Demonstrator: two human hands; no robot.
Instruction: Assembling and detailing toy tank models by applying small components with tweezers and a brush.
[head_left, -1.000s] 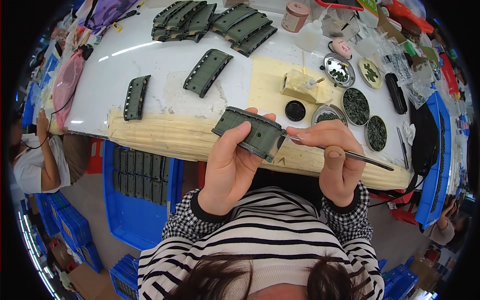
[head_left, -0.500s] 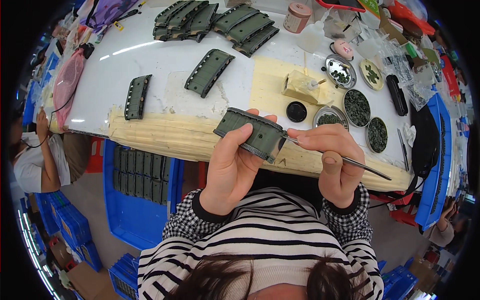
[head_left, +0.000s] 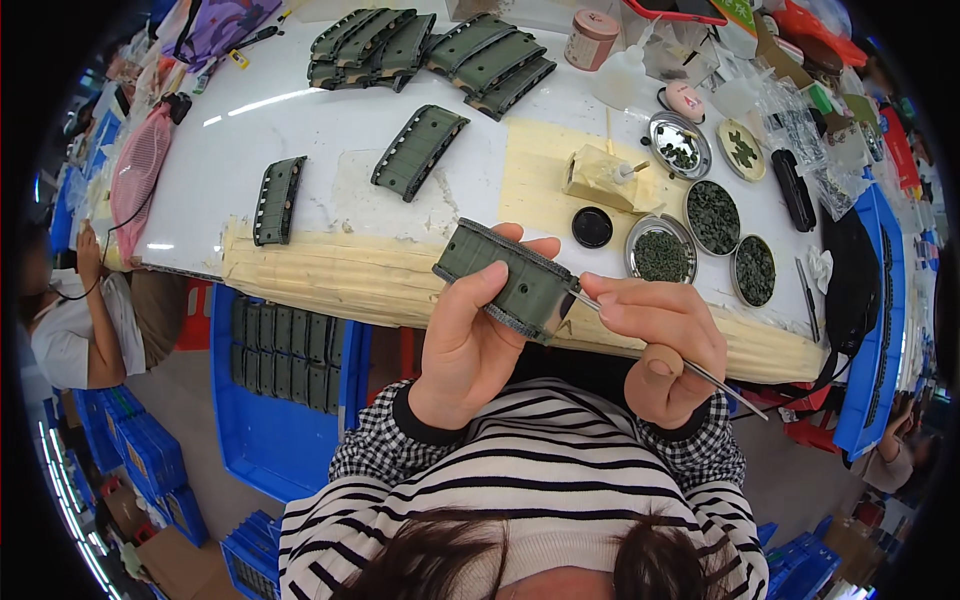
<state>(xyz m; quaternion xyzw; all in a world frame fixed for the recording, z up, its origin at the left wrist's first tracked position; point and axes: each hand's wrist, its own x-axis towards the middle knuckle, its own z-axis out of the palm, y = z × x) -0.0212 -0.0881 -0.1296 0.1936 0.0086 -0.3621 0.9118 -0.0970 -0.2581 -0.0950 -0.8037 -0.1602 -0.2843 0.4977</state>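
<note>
My left hand (head_left: 465, 345) is closed around a dark green camouflage model part (head_left: 515, 285), tilted above the table's front edge. Ribbed tread strips run along the part's two long sides, and small holes show in its face. In my right hand (head_left: 670, 345) is a slim metal rod-like tool (head_left: 722, 386), pinched between thumb and fingers. Its front tip meets or nearly meets the part's right end; the fingers partly hide that spot. A tan patch covers one of the right fingers. Two similar green parts, one (head_left: 420, 152) in the middle and one (head_left: 279, 200) farther left, lie on the table.
More green parts (head_left: 370, 45) are piled at the back. Round tins of small dark pieces (head_left: 713, 217) stand at right, beside a yellow taped block (head_left: 600, 178) and a black lid (head_left: 592, 227). A blue crate (head_left: 270, 440) of parts sits below left. Another person (head_left: 75, 320) is at far left.
The model part has turned slightly in my left hand, its right end dipping lower. My right hand has shifted a little, and the tool's rear end has swung downward.
</note>
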